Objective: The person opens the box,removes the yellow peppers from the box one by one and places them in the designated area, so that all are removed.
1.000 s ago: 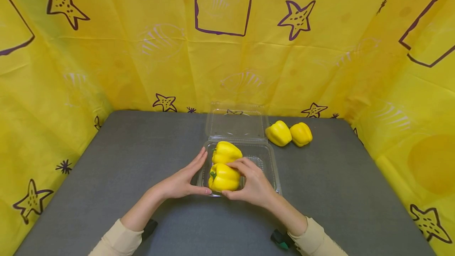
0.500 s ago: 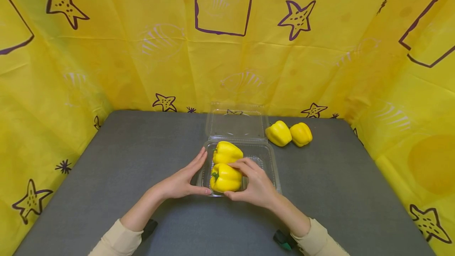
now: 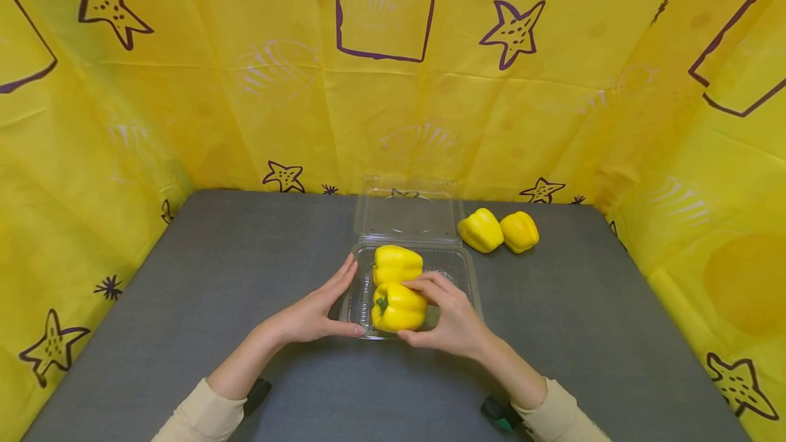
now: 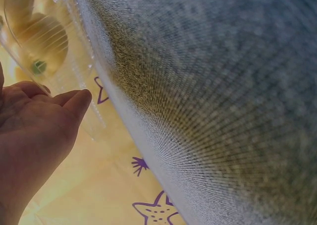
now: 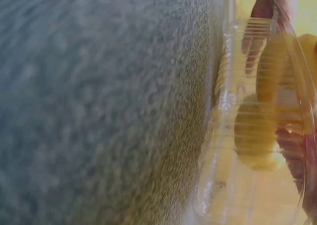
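Note:
My right hand (image 3: 453, 321) holds the nearer yellow bell pepper (image 3: 399, 307) between thumb and fingers. This pepper lies on its side in a clear plastic clamshell container (image 3: 469, 278), its green stem toward the left. Just behind it, also inside, is another yellow bell pepper (image 3: 398, 263). My left hand (image 3: 310, 312) rests against the container's near left corner, fingers straight along the left side and thumb at the front edge. In the left wrist view, that thumb (image 4: 77, 103) is beside the clear wall. The right wrist view shows the peppers blurred through the plastic.
Two more yellow bell peppers, a left one (image 3: 481, 230) and a right one (image 3: 520, 232), lie behind the container to the right. The container's lid (image 3: 406, 213) leans back, folded away. A yellow patterned cloth (image 3: 393, 101) surrounds the grey table (image 3: 258, 237).
My right hand has slid the nearer pepper a little to the right inside the container. The pepper behind it has shifted right too. My left hand has stayed in place.

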`<state>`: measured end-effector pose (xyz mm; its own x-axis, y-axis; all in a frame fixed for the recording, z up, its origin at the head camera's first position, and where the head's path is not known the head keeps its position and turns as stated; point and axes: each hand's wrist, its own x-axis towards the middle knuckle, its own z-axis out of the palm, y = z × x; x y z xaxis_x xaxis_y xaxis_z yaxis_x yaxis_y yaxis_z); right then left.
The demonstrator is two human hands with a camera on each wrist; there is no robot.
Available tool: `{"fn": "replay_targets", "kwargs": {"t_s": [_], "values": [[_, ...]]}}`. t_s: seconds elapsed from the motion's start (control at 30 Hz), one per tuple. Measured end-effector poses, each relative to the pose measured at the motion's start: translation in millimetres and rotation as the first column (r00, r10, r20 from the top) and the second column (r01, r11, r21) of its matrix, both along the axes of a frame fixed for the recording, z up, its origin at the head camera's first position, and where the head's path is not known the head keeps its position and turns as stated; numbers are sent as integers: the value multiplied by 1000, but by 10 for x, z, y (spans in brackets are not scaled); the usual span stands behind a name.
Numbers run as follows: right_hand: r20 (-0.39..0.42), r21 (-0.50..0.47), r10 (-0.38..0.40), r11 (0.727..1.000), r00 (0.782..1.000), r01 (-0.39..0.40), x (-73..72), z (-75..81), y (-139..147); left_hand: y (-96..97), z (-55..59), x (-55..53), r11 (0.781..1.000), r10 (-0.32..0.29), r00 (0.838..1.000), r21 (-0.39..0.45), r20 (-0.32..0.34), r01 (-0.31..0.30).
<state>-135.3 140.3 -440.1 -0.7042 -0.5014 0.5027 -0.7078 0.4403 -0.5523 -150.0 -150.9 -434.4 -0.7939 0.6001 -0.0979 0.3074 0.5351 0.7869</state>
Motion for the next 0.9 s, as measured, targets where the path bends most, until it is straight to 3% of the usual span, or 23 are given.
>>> {"fn": "replay_targets", "kwargs": {"t_s": [0.63, 0.9], "values": [[115, -74, -28, 997, 993, 37, 38, 34, 214, 9, 6, 0, 1000, 2, 1000, -3, -3, -2], [167, -164, -73, 981, 983, 101, 229, 445, 205, -4, -5, -1, 1000, 2, 1000, -3, -8, -2]]}}
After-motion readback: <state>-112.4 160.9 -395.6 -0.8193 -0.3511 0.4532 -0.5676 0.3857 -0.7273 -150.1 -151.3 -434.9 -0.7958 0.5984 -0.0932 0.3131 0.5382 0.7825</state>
